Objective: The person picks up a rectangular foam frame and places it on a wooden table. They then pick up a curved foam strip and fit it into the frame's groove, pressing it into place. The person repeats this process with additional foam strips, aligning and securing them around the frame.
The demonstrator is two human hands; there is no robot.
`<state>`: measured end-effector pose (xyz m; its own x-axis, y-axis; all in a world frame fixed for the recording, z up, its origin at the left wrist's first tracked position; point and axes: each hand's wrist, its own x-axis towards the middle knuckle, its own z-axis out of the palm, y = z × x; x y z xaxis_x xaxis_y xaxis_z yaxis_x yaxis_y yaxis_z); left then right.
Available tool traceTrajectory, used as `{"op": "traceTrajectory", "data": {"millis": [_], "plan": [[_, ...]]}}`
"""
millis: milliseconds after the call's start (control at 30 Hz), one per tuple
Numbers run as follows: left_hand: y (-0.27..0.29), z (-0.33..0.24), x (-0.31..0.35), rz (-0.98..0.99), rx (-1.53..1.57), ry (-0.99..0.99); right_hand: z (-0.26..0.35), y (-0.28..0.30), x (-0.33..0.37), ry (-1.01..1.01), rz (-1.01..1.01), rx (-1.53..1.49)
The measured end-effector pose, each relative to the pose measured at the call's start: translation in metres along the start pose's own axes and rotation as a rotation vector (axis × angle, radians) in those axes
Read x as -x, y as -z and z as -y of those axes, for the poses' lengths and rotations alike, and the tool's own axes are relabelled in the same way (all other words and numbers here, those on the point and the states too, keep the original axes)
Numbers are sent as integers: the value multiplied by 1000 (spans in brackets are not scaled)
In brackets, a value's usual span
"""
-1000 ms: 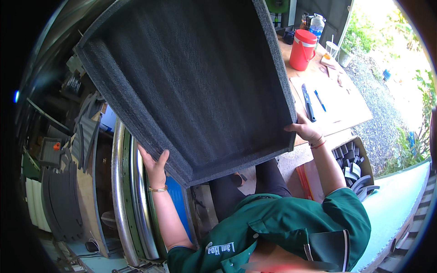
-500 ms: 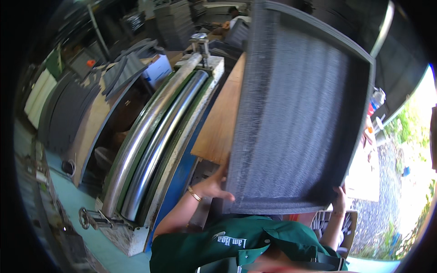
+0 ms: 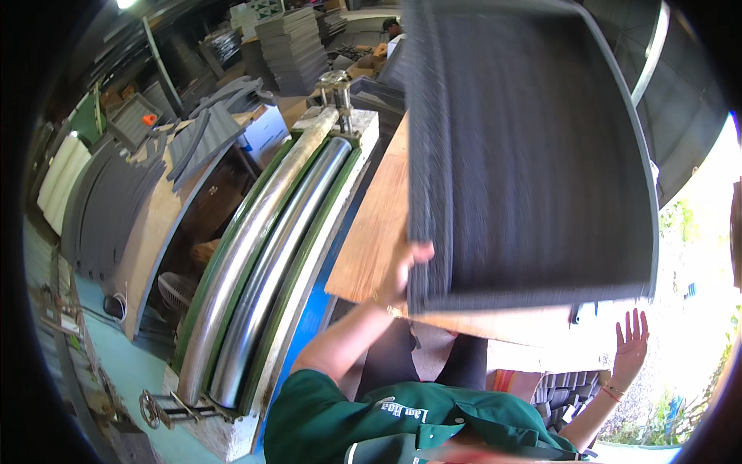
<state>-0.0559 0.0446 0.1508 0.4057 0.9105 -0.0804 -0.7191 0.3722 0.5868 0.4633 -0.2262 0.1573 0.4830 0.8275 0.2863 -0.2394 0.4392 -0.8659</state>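
Note:
A large dark grey tray-like box point(image 3: 541, 155) with low walls, maybe foam, is lifted up and tilted with its inside showing, smeared a little by motion. At its lower left corner my left hand point(image 3: 402, 271) grips the wall, thumb on the near side and the other fingers hidden behind. My right hand point(image 3: 632, 344) is off the box, just below its lower right corner, with fingers stretched apart and nothing in them. Beneath the box is a wooden tabletop point(image 3: 371, 232), partly covered by it.
On the left stands a roller machine with shiny metal rollers point(image 3: 286, 263) and a small handwheel point(image 3: 151, 408). Beyond it, grey foam strips point(image 3: 205, 139) lie on a board. Stacked grey sheets point(image 3: 292, 50) rise at the back. A container of dark pieces point(image 3: 568, 394) sits by my right forearm.
The box has moved up and slightly right. My right hand has let go of its lower right corner and opened out to the right; my left hand has risen with the box.

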Motion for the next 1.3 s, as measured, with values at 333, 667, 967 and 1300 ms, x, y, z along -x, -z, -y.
{"op": "traceTrajectory", "data": {"millis": [333, 667, 967, 1300], "plan": [[-93, -271, -353, -105, -323, -772, -2, -98, -48, -104, -59, 389], [119, 32, -265, 52, -2194, -155, -137, -165, -389, 308, 264, 1483], [128, 44, -266, 110, -2273, -353, -257, -172, -591, 187, -28, 1658], [121, 40, -263, 105, -2278, -313, -288, -215, -578, 8, -120, 1154]]}}
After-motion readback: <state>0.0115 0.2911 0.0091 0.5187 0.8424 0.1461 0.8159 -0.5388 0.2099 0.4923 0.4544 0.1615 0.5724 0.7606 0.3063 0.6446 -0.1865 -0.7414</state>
